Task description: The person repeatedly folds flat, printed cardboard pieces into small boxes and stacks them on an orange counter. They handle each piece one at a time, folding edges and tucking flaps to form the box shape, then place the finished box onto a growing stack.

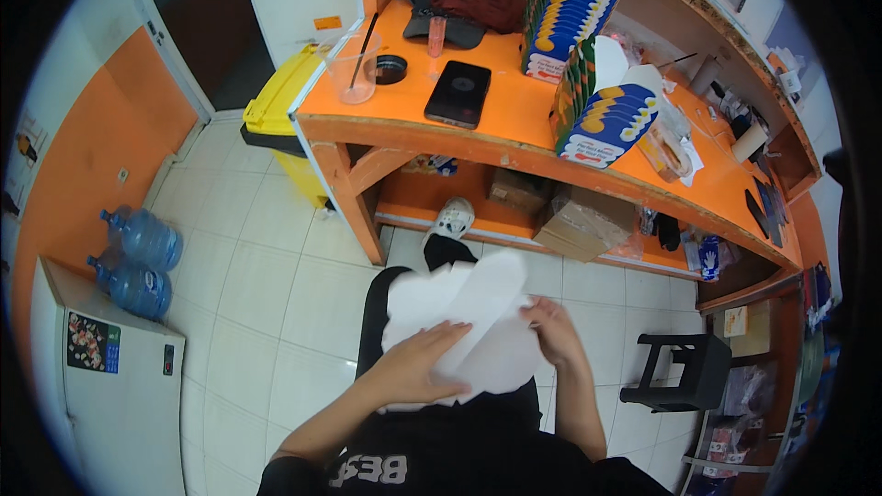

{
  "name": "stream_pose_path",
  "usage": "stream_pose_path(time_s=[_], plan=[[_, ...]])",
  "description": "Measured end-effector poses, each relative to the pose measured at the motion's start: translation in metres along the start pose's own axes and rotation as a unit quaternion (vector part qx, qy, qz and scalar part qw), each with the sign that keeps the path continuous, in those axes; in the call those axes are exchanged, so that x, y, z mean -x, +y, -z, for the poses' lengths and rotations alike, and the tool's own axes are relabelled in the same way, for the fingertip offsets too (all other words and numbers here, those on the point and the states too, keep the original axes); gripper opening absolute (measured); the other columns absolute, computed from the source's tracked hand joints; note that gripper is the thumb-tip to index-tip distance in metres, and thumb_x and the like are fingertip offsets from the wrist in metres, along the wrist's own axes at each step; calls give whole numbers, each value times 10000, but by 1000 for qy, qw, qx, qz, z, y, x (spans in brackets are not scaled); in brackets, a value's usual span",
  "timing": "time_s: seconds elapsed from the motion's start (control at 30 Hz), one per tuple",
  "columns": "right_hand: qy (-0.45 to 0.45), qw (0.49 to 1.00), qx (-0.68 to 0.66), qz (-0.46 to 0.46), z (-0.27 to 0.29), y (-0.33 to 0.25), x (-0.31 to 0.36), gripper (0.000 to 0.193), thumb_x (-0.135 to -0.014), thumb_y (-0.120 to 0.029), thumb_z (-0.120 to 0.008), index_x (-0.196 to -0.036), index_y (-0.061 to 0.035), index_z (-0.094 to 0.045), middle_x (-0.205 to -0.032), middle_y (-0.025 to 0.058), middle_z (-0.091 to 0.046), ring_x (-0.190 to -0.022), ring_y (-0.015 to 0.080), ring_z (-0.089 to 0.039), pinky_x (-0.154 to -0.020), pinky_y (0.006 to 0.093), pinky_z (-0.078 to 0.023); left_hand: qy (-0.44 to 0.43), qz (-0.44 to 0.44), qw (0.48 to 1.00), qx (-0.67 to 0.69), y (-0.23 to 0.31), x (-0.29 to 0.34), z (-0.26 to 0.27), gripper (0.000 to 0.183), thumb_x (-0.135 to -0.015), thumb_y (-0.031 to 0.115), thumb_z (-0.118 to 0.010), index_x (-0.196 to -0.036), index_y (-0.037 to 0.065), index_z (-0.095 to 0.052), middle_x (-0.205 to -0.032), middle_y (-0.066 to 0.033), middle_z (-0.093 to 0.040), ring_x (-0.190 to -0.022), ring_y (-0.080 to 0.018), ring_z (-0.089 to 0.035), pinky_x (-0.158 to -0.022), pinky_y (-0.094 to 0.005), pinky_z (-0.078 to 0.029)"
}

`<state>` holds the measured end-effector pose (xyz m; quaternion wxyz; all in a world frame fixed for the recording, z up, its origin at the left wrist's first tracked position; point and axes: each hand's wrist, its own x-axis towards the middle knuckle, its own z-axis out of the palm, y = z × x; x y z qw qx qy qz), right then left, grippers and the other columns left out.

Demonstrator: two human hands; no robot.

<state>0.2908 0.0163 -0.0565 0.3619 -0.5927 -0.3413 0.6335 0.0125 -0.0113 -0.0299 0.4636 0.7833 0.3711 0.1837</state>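
Note:
A white die-cut cardboard sheet (501,340) with notched edges and a raised flap lies across my lap, looking like an unfolded food box with its plain side up. My left hand (424,364) rests on its left part, fingers stretched out over the surface and thumb apart. At the upper right edge, my right hand (554,329) pinches the sheet between thumb and fingers. On the orange counter ahead stand folded boxes (602,124), nested together, printed in blue, green and yellow. A taller stack of the same boxes (574,14) stands behind them.
The orange counter (514,124) also bears a black phone (459,94), a clear plastic cup (353,73) with a black straw, and a cap (441,0). A yellow bin (280,101) stands left. Cardboard boxes (583,220) sit below; a black stool (680,372) is at right.

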Motion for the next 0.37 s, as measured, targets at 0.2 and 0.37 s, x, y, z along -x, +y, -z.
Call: stream_pose_path(time_s=[0.2, 0.37], plan=[[-45, 946, -318, 53, -24, -59, 27, 247, -939, -145, -499, -1132, 8, -518, -974, 120, -655, -802, 170, -674, -653, 286, -576, 50, -97, 985, -136, 49, 15, 48, 535, -878, 174, -608, -1386, 123, -446, -1362, -112, -527, -1291, -325, -463, -1083, -436, -369], [-63, 962, -130, 233, -49, -105, 11, 357, -990, -339, -477, -1249, -94, -459, -1113, 194, -634, -980, 312, -664, -804, 421, -568, 139, 104, 985, -21, 56, 20, 52, 544, -897, 4, -517, -1410, 130, -390, -1337, -152, -541, -1253, -274, -515, -1048, -405, -413]])
